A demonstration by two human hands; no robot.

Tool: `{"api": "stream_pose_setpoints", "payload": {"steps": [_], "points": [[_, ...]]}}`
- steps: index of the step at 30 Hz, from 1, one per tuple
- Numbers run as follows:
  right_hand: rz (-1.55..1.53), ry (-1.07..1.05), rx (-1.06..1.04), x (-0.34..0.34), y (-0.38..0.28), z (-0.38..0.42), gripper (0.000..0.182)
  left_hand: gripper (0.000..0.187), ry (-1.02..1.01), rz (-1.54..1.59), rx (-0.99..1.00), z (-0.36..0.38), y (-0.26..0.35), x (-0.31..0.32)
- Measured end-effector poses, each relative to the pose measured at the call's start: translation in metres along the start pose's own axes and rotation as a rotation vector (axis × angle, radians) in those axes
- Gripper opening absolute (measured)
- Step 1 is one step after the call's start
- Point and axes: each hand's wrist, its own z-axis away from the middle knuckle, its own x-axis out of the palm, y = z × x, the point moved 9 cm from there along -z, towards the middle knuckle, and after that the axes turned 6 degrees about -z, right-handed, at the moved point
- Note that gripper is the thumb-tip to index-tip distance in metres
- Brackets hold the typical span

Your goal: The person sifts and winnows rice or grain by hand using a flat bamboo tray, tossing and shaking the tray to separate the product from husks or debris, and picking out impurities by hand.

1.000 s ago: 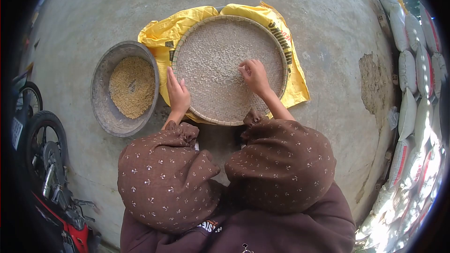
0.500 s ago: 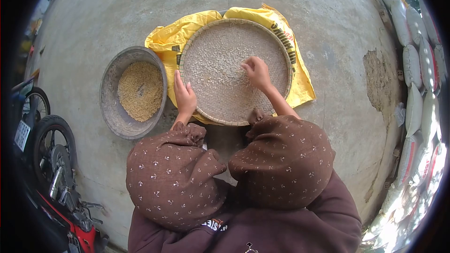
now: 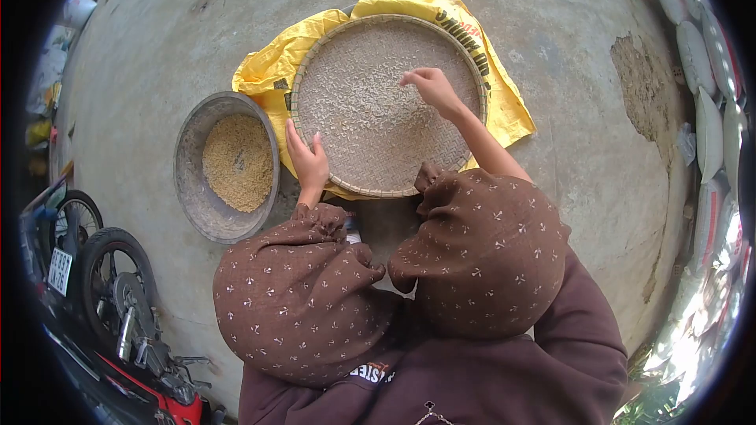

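A round woven winnowing tray lies in front of me with pale grains scattered over its middle and upper left. At its lower left edge is my left hand, fingers stretched along the outside of the rim and thumb over the inside, so the rim sits between them. My right hand is over the right half of the tray, fingertips bunched in a pinch; anything between them is too small to make out. Beneath the tray spreads a yellow printed sack.
Left of the tray stands a grey basin with yellowish grain inside. A motorcycle is parked at the lower left. Filled white sacks are stacked along the right side. The concrete floor has a broken patch.
My right hand has moved up over the tray, away from me, still pinched. My left hand keeps its place at the rim. The whole view has shifted slightly.
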Motion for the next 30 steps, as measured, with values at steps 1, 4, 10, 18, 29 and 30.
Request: {"api": "stream_pose_setpoints", "payload": {"steps": [1, 4, 10, 18, 29, 30], "points": [[0.528, 0.095, -0.192, 0.007, -0.025, 0.004, 0.024, 0.066, 0.002, -0.015, 0.003, 0.000, 0.000, 0.000], [0.797, 0.060, -0.173, 0.022, -0.034, 0.010, 0.024, 0.066, -0.004, -0.047, 0.012, 0.001, 0.001, -0.002], [0.878, 0.071, -0.298, 0.029, -0.015, 0.005, 0.020, 0.067, 0.025, -0.056, 0.017, 0.001, 0.004, -0.004], [-0.095, -0.055, 0.040, 0.014, -0.010, 0.011, 0.022, 0.067, -0.010, -0.041, -0.007, 0.000, 0.003, -0.002], [-1.086, -0.406, 0.027, 0.025, -0.017, 0.021, 0.015, 0.068, 0.000, -0.006, -0.032, 0.001, 0.007, -0.004], [-0.830, -0.289, 0.160, 0.021, -0.003, 0.016, 0.018, 0.068, 0.002, -0.006, -0.033, 0.000, 0.007, -0.005]]}}
